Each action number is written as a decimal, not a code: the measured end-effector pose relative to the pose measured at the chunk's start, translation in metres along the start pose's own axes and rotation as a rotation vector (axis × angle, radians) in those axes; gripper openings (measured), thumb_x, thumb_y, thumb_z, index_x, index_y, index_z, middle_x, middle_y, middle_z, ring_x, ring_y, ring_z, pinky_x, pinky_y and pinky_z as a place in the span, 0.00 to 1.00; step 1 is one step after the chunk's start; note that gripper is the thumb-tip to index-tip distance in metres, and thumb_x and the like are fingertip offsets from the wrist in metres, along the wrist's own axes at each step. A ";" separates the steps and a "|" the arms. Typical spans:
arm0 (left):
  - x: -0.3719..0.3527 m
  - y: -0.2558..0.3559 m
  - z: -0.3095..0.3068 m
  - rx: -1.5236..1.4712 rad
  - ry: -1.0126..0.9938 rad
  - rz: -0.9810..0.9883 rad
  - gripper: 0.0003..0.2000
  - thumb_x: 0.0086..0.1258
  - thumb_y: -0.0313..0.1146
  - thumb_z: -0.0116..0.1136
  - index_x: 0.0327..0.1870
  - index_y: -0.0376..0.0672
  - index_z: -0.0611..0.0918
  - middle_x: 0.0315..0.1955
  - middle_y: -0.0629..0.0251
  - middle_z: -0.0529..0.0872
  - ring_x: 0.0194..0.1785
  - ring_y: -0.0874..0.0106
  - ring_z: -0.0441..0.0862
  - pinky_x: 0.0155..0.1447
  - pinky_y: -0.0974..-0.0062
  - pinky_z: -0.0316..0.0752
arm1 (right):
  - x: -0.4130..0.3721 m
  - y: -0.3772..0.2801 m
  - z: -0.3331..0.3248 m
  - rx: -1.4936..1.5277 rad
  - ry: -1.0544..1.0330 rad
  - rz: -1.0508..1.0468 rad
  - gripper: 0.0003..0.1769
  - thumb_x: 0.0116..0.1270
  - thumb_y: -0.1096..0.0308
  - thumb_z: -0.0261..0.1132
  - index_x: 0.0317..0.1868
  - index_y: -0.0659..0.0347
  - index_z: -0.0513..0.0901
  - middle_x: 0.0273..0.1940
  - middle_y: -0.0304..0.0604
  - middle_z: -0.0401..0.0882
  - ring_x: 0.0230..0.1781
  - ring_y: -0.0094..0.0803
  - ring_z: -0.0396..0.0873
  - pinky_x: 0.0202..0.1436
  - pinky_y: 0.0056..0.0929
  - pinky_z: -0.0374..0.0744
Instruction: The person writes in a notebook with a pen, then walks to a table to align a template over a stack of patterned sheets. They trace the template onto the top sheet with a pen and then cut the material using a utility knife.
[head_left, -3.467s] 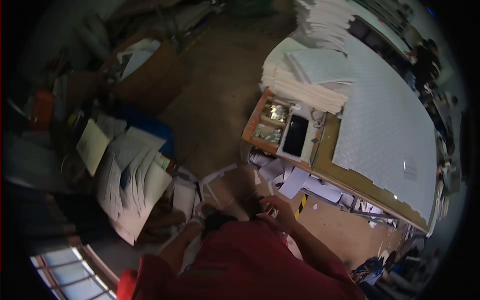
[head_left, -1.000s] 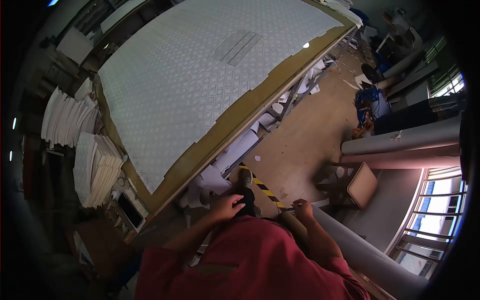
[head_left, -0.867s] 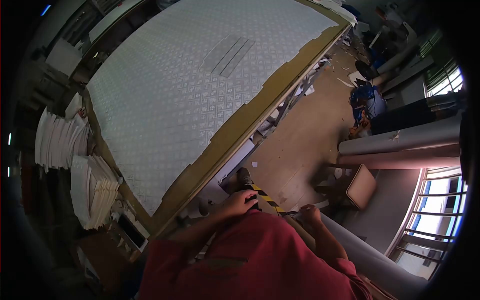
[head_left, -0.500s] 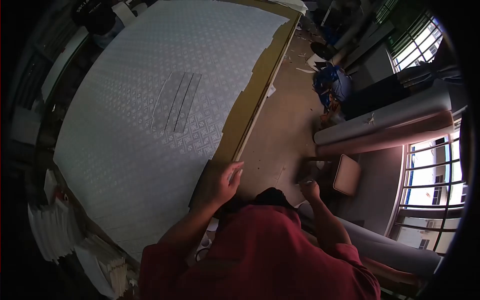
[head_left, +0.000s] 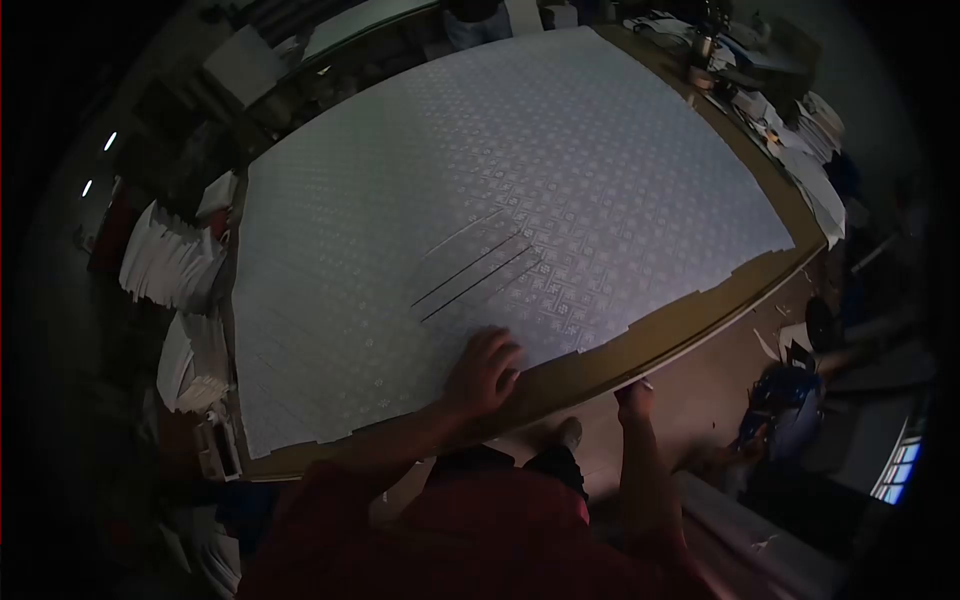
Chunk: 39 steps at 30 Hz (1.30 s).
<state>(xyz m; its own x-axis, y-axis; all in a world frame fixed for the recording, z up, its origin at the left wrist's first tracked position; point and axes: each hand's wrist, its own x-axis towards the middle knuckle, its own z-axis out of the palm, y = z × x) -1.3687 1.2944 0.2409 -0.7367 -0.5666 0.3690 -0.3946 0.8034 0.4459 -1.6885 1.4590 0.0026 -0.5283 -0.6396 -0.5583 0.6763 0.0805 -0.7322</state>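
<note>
A large sheet of pale patterned fabric [head_left: 640, 170] lies spread over the table, with several dark straight lines across its middle. My left hand [head_left: 485, 372] is at the fabric's near edge, palm down, fingers loosely bent and the thumb apart, with nothing seen in it. Just off the table's front edge, my right hand [head_left: 636, 400] is closed. A small whitish tip shows above its fingers, too little to name.
A brown border of the tabletop [head_left: 590, 362] shows beyond the fabric. Stacked white sheets [head_left: 175, 255] stand at the left. Papers [head_left: 770, 120] clutter the far right edge. On the floor at right lies a blue bundle [head_left: 780, 405]. Someone's legs [head_left: 478, 30] are across the table.
My view has swung left, toward the table. My left hand has come over the fabric's edge, and my right hand has moved from beside a chair to the table's edge.
</note>
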 end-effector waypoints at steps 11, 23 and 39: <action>0.002 -0.001 0.005 0.093 -0.050 -0.062 0.23 0.61 0.32 0.72 0.58 0.43 0.81 0.67 0.52 0.75 0.71 0.48 0.71 0.71 0.52 0.74 | 0.106 0.089 -0.021 -0.075 -0.299 0.159 0.30 0.79 0.53 0.59 0.75 0.55 0.69 0.73 0.43 0.70 0.75 0.40 0.66 0.74 0.45 0.71; -0.006 -0.011 0.011 0.069 0.009 -0.026 0.26 0.59 0.35 0.74 0.60 0.46 0.80 0.69 0.52 0.73 0.72 0.47 0.71 0.73 0.50 0.72 | 0.112 0.045 0.010 -0.530 -0.394 -0.043 0.30 0.75 0.58 0.62 0.74 0.57 0.70 0.71 0.48 0.71 0.72 0.45 0.69 0.73 0.45 0.73; -0.002 0.001 0.001 0.078 -0.047 -0.104 0.25 0.62 0.35 0.71 0.61 0.44 0.79 0.68 0.50 0.75 0.71 0.47 0.71 0.74 0.51 0.70 | 0.064 0.016 0.042 -1.092 -0.446 -0.334 0.31 0.70 0.64 0.65 0.72 0.59 0.70 0.68 0.54 0.73 0.68 0.50 0.73 0.70 0.46 0.75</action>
<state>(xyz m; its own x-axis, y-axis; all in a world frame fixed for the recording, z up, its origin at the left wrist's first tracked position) -1.3685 1.2965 0.2396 -0.7136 -0.6401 0.2846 -0.5106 0.7535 0.4142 -1.6899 1.3873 -0.0284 -0.2266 -0.9401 -0.2547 -0.3575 0.3235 -0.8761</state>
